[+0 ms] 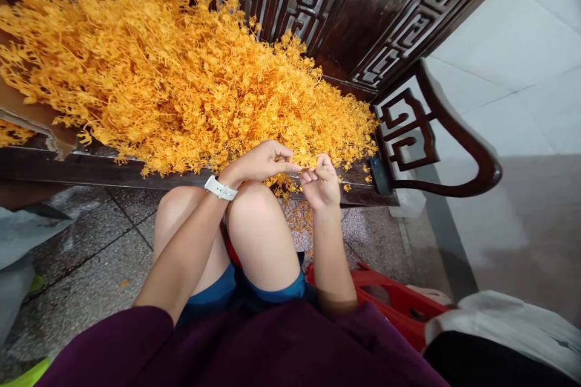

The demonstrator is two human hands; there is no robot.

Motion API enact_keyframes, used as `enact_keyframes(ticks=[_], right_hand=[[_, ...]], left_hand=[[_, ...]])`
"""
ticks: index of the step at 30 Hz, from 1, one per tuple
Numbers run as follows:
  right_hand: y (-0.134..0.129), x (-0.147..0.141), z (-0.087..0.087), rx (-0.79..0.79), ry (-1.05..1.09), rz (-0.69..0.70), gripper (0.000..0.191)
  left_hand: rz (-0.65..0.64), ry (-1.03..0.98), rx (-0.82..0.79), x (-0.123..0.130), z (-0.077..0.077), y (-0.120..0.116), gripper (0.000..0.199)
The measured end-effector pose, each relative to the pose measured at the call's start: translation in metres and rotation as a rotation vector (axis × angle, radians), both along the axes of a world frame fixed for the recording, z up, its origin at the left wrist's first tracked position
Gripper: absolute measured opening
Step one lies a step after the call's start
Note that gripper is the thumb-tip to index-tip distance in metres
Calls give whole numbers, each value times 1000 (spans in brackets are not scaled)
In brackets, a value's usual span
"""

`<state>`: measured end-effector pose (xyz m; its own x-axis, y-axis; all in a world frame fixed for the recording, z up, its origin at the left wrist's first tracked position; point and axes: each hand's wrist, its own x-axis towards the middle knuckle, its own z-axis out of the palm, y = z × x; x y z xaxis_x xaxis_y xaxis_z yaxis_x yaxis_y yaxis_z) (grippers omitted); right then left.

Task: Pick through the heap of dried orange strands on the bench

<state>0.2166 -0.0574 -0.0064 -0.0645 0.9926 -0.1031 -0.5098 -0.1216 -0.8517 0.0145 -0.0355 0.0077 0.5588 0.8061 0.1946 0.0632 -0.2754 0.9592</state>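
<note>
A large heap of orange-yellow plastic flower pieces [190,72] covers the dark wooden bench in front of me. At the heap's front edge, my left hand [261,160], with a white watch on its wrist, has thumb and fingers drawn together around a small orange plastic flower [307,162]. Just right of it, my right hand [322,184] is turned palm up, its fingers curled and pinching the same flower piece. Several loose flower pieces [284,184] hang over the bench edge below the hands.
A carved wooden backrest [358,6] rises behind the heap, and a curved armrest [485,169] ends the bench at right. A dark phone-like object [380,175] lies beside it. Torn cardboard [36,112] is at left. A red plastic stool [385,290] stands low at right.
</note>
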Motion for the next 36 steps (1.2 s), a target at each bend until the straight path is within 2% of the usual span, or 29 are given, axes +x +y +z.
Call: enact_keyframes(ticks=[2, 5, 9, 13, 15, 17, 19, 22, 24, 25, 26, 27, 30, 31, 33, 36], right_hand=[[-5, 4, 5, 4, -25, 79, 29], [-15, 9, 14, 46, -117, 99, 27], [-25, 10, 23, 106, -179, 97, 24], [-32, 9, 29, 103, -211, 190, 19], [-38, 15, 31, 112, -179, 254, 20], [-46, 27, 33, 189, -114, 335, 20], [-54, 44, 36, 306, -96, 449, 16], [-62, 68, 40, 391, -315, 694, 7], [-62, 75, 40, 349, -506, 827, 6], [-60, 76, 38, 320, -555, 832, 6], [-58, 75, 36, 292, -551, 762, 5], [-54, 73, 33, 263, -507, 625, 6], [-39, 63, 25, 162, -267, 94, 14], [-34, 59, 23, 127, -198, -26, 17], [-26, 51, 22, 86, -126, -124, 25], [-23, 36, 21, 89, -215, -77, 23]], left_hand=[[71, 11, 32, -2, -1, 2, 53], [193, 18, 110, -5, -3, 5, 57], [251, -36, 145, -1, -9, 6, 43], [271, -35, 176, -1, -15, 9, 37], [379, 43, 224, -9, -18, 13, 34], [562, 65, 257, -23, -20, 20, 35], [687, -54, 251, -38, -19, 26, 47], [678, -204, 232, -53, -11, 26, 61], [648, -212, 221, -54, -4, 21, 63], [635, -208, 214, -53, -1, 18, 64], [615, -202, 203, -50, 1, 14, 65], [585, -195, 189, -47, 3, 12, 64], [469, -145, 163, -38, 5, 8, 64], [431, -119, 166, -36, 5, 7, 64], [374, -75, 172, -33, 6, 7, 64], [311, -46, 162, -31, 6, 7, 64]])
